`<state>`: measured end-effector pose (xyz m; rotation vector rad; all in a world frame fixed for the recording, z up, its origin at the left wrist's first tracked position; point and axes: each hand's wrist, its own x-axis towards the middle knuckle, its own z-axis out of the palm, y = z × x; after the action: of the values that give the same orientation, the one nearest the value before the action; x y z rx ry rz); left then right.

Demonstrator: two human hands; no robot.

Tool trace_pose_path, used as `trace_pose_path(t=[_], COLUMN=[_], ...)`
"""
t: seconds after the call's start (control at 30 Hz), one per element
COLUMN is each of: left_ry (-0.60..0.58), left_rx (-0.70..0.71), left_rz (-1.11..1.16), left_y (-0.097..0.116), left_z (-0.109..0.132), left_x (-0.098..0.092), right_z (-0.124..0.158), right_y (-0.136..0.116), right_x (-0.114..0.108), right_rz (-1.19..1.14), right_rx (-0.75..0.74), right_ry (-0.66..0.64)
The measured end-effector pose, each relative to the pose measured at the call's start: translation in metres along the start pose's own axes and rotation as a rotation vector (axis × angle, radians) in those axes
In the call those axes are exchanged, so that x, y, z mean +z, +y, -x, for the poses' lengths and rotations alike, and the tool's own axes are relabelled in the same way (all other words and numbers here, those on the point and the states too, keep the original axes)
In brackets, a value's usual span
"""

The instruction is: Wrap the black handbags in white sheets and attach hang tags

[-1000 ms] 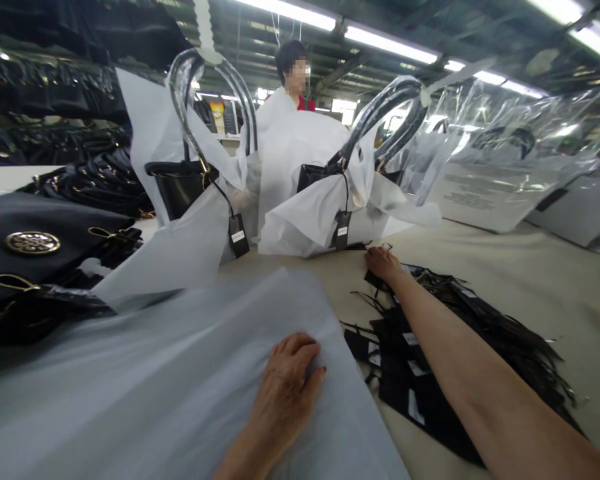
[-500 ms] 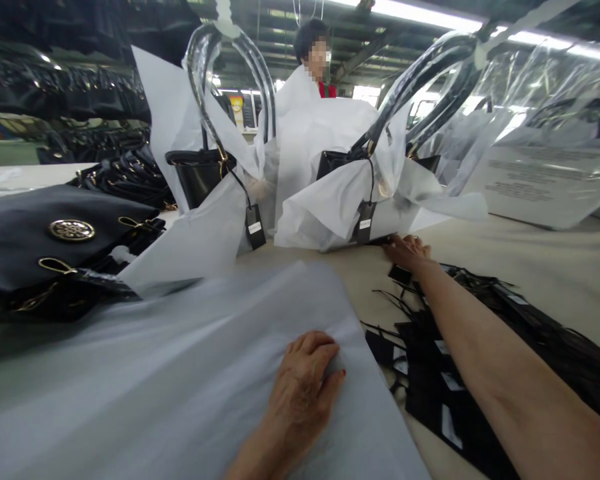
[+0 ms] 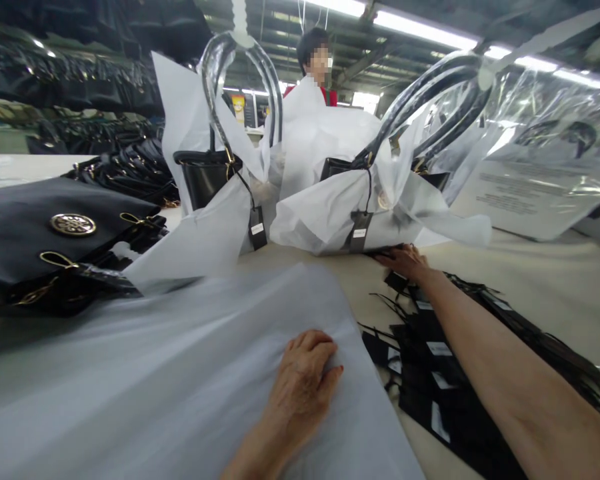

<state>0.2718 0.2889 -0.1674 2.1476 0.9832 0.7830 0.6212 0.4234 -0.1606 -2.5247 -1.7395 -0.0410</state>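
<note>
My left hand (image 3: 305, 383) rests on a large white sheet of tissue paper (image 3: 145, 373), fingers slightly bent and thumb apart. Stretched far forward, my right hand (image 3: 405, 260) is at the foot of a black handbag (image 3: 336, 167) wrapped in white paper. Its fingers close at a dark flat thing by the bag's base, whose kind I cannot make out. A black hang tag (image 3: 361, 232) with a white label hangs from this bag. Below my right forearm lie many black tags (image 3: 430, 380) with cords.
Another paper-wrapped black handbag (image 3: 205, 183) stands at centre left, with its own tag (image 3: 257, 228). A black bag with a gold emblem (image 3: 73, 225) lies at the left. A plastic-covered white package (image 3: 535, 187) stands at the right. Behind the bags is another person (image 3: 315, 60).
My right hand has shifted slightly left along the wrapped bag's base. The camera view has tilted a little. My left hand stays on the paper.
</note>
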Motion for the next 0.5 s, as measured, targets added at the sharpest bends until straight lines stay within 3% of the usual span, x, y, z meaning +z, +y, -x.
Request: trace_pose_path(t=[0.2,0.5], left_ry=[-0.015,-0.021], left_rx=[-0.034,-0.056], left_rz=[0.017,0.038], left_y=[0.002,0.006], left_z=[0.000,-0.002], left_x=[0.000,-0.002], right_z=[0.017,0.023], right_y=[0.004,-0.011], right_x=[-0.005,-0.012], right_rz=[-0.041,-0.039], right_rx=[-0.012,0.071], right_ry=[0.003,0.002])
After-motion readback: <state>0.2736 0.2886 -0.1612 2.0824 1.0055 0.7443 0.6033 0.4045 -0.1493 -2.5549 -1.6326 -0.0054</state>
